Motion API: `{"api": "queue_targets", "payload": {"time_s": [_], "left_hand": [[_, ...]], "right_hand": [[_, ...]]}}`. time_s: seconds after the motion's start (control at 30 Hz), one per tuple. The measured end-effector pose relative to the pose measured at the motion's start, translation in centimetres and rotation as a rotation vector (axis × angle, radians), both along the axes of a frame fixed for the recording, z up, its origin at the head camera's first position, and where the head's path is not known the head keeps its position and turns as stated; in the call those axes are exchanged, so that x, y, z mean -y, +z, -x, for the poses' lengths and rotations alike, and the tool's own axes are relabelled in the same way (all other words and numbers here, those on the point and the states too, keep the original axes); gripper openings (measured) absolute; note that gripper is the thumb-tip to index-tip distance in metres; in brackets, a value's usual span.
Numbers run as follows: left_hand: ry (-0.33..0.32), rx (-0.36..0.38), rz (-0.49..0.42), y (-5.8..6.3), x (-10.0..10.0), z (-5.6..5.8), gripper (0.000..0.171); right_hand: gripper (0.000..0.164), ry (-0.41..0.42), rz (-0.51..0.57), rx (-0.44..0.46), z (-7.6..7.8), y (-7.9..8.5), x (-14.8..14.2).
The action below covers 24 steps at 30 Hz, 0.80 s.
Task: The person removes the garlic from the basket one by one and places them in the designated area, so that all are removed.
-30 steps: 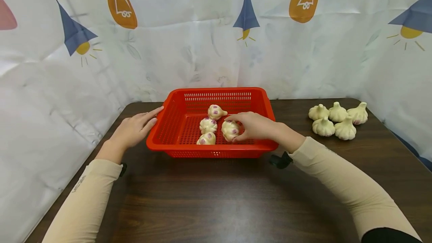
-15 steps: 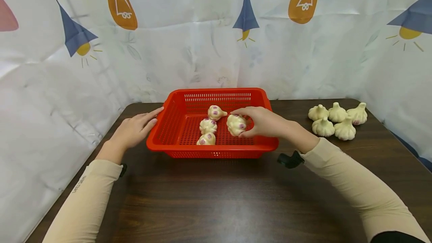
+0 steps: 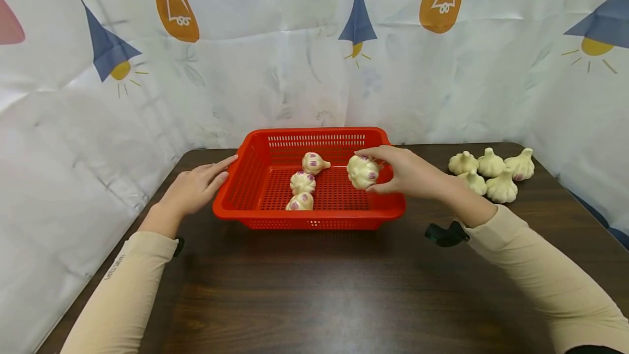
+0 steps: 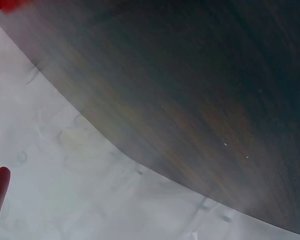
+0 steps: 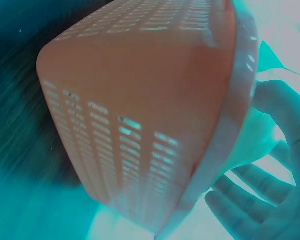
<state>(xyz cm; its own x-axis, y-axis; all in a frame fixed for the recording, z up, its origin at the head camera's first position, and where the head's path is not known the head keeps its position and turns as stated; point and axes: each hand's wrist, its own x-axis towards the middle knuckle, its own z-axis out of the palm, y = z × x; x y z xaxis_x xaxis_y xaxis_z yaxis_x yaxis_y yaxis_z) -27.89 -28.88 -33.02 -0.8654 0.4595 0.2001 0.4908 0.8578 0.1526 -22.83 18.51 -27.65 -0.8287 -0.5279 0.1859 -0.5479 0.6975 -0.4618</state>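
My right hand [image 3: 410, 172] holds a purple-marked garlic bulb [image 3: 362, 172] between thumb and fingers, above the right part of a red plastic basket [image 3: 275, 214]. In the tinted right wrist view, the bulb [image 5: 255, 140] shows partly behind the basket's rim [image 5: 242, 65], beside the curled fingers. Three more garlic bulbs lie on the basket floor: one on its side [image 3: 314, 163], one in the middle [image 3: 302, 183] and one near the front wall [image 3: 300, 201]. At the basket's left rim rests my left hand [image 3: 194, 190], its fingers extended and holding nothing.
Several pale garlic bulbs [image 3: 502, 186] stand grouped on the dark wooden table [image 3: 314, 288], right of the basket; my right forearm partly overlaps one. A patterned white cloth [image 3: 295, 81] hangs behind and beside the table. Black wrist straps [image 3: 447, 235] show under the wrists.
My right hand has raised the garlic bulb from the basket floor and carried it up and to the right. My left hand stays at the left rim.
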Motion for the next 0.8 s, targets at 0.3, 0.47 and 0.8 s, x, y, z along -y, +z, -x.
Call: {"api": "queue_targets", "payload": {"time_s": [0.3, 0.47, 0.8], "left_hand": [[-0.011, -0.014, -0.004, 0.0, 0.1, 0.0, 0.055], [-0.011, -0.013, -0.007, 0.0, 0.0, 0.0, 0.055], [-0.001, -0.011, -0.004, 0.1, 0.0, -0.1, 0.055]], "right_hand": [[0.071, -0.023, 0.016, -0.034, -0.8, 0.2, -2.2], [0.073, -0.034, 0.041, -0.102, -1.4, 0.1, -4.0], [0.077, -0.038, 0.056, -0.255, -2.3, 0.3, -7.5]]}}
